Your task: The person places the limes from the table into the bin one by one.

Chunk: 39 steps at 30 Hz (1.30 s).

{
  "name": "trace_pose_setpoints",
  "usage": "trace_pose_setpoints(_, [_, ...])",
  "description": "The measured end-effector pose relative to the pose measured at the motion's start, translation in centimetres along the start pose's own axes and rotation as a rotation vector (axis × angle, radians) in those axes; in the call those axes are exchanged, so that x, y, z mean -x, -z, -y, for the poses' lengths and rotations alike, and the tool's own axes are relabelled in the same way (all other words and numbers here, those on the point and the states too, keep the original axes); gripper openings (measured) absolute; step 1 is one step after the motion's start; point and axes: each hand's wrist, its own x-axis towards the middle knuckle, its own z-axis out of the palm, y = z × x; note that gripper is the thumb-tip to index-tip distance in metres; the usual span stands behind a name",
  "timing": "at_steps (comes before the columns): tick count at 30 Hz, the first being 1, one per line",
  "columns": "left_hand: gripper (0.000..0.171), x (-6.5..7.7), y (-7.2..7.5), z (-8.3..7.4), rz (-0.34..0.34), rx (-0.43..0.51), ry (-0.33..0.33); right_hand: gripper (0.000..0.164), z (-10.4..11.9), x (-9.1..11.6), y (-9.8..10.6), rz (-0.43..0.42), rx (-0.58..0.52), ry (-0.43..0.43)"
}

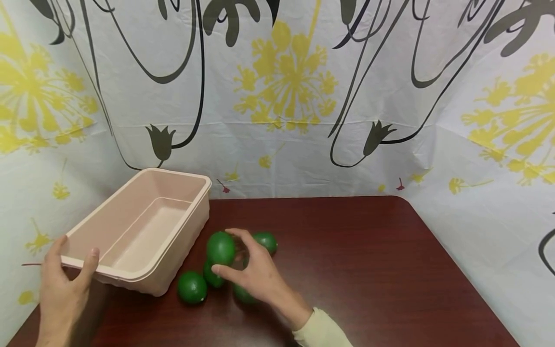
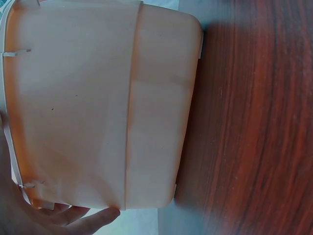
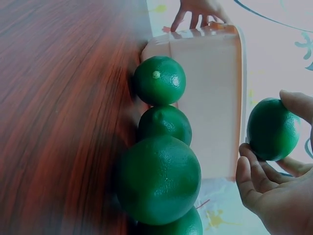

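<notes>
A pale pink plastic bin (image 1: 186, 243) stands at the left of the table, its inside bare. My left hand (image 1: 65, 291) grips its near-left rim, thumb on the near edge. In the left wrist view, fingers (image 2: 93, 223) lie against the outer side of the bin (image 2: 83, 107). Over the other fruit, my right hand (image 1: 264, 277) pinches a green lime (image 1: 221, 248) between thumb and fingertips. On the tabletop lie more limes: one at the left (image 1: 192, 287), another beside it (image 1: 212, 275), one behind the right hand (image 1: 266, 242), and one partly hidden under it (image 1: 244, 294).
The dark red-brown table (image 1: 368, 274) extends to the right of the limes, with a rounded far corner. A white cloth (image 1: 277, 164) printed with yellow flowers and grey vines hangs behind the table and along both sides.
</notes>
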Motion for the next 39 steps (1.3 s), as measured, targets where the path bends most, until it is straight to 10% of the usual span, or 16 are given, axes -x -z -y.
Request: trace_pose_setpoints(39, [0.081, 0.1, -0.2, 0.0, -0.018, -0.001, -0.004, 0.073, 1.2, -1.2, -1.5, 0.022, 0.001, 0.006])
